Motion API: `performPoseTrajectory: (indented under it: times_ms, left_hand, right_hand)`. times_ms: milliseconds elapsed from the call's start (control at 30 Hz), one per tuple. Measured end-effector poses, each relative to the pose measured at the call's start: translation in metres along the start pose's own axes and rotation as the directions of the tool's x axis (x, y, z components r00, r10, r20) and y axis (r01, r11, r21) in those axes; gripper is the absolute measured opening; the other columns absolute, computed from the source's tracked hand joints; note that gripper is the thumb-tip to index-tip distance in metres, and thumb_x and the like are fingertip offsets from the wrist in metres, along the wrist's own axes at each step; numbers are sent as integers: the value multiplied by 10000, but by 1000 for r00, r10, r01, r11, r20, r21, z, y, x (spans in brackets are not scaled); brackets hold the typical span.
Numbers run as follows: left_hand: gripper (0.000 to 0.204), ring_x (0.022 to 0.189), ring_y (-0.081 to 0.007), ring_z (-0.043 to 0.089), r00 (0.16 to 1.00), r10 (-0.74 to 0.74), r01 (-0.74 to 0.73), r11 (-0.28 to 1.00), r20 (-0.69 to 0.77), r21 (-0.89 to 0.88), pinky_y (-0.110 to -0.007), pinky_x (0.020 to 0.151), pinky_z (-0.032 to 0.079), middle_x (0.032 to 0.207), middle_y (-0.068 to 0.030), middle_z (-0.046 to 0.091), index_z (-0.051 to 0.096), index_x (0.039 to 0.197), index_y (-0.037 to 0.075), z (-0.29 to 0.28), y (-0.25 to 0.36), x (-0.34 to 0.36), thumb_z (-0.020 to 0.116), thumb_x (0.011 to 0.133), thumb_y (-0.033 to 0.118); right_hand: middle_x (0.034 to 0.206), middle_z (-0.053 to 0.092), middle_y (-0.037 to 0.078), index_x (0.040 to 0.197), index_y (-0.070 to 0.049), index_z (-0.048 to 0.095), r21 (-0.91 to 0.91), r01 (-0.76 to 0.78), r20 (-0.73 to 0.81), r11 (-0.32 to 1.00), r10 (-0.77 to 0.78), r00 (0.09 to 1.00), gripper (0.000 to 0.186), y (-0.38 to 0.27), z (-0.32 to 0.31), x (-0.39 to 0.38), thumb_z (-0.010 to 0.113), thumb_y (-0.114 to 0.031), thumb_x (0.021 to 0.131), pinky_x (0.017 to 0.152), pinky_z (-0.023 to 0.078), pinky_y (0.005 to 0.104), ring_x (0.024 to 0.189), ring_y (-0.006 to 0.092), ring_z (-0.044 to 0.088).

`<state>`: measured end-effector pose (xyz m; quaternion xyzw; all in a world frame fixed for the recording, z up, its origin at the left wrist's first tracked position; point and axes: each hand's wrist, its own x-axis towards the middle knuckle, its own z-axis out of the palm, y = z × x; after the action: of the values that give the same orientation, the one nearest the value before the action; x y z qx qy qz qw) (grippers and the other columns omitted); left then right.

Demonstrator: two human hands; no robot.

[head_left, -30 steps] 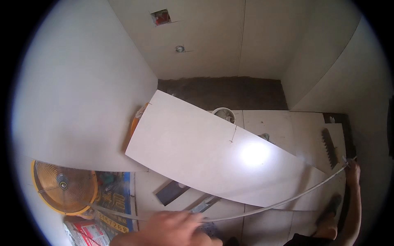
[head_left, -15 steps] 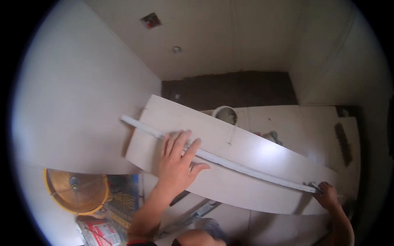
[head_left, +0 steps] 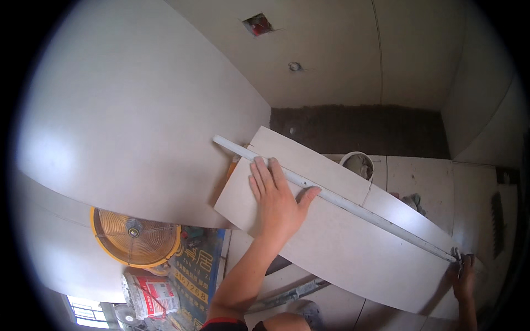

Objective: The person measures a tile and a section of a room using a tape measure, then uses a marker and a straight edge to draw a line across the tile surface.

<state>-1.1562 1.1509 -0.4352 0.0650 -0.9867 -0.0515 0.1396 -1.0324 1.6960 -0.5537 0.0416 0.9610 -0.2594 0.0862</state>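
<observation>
A long off-white tile (head_left: 342, 259) slants across the view, its left end near the wall. On it lies a long, narrow pale straightedge bar (head_left: 353, 208), whose far-left end sticks out past the tile. My left hand (head_left: 279, 207) rests flat over the bar and tile, fingers stretched and thumb spread along the bar. At the bar's right end, my right hand (head_left: 465, 278) is closed on a small metal tool (head_left: 457, 256); its exact kind is hidden by the fingers. A thin line (head_left: 367, 194) runs on the tile beyond the bar.
Beyond the tile stands a white bucket (head_left: 359, 163) of grey material. A dark unfinished strip (head_left: 359, 129) borders the far wall. A round yellow fan (head_left: 135, 234), a red-and-white pail (head_left: 152, 298) and a printed blue-and-yellow sheet (head_left: 193, 270) are at left. A notched trowel (head_left: 498, 223) lies right.
The view has shifted, so the scene sits further right. The bar has moved toward the tile's far edge, with my left hand still on it. My right hand stays at the bar's right end.
</observation>
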Motion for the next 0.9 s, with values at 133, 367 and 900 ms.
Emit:
performPoseTrajectory:
  times_ms: [133, 367, 900]
  left_hand:
    - [1011, 1423, -556, 101, 1000, -23, 23, 999, 7, 24, -584, 1170, 84, 1509, -422, 124, 251, 1446, -136, 6, -2, 5, 701, 829, 526]
    - [1077, 1453, -506, 81, 997, -70, 66, 992, 34, 107, -547, 1188, 71, 1532, -391, 113, 205, 1490, -90, 10, 0, 7, 730, 795, 545]
    - [1119, 1466, -485, 61, 990, -118, 111, 990, 73, 87, -534, 1192, 68, 1546, -376, 97, 188, 1491, -103, 5, -1, 8, 724, 784, 579]
  right_hand:
    - [1181, 497, 215, 1234, -1, 496, -62, -15, 10, 998, 15, 1000, 605, 2, -1, -2, 742, -41, 682, 900, 475, 434, 1089, 414, 539]
    - [1176, 495, 205, 1182, 13, 539, 32, -6, 44, 999, 4, 999, 548, -8, -5, 10, 764, -62, 688, 919, 475, 431, 1081, 407, 550]
    - [1069, 522, 197, 1087, 17, 569, 64, 17, 41, 998, -20, 999, 387, -21, -7, 11, 724, -46, 738, 843, 472, 420, 966, 385, 553]
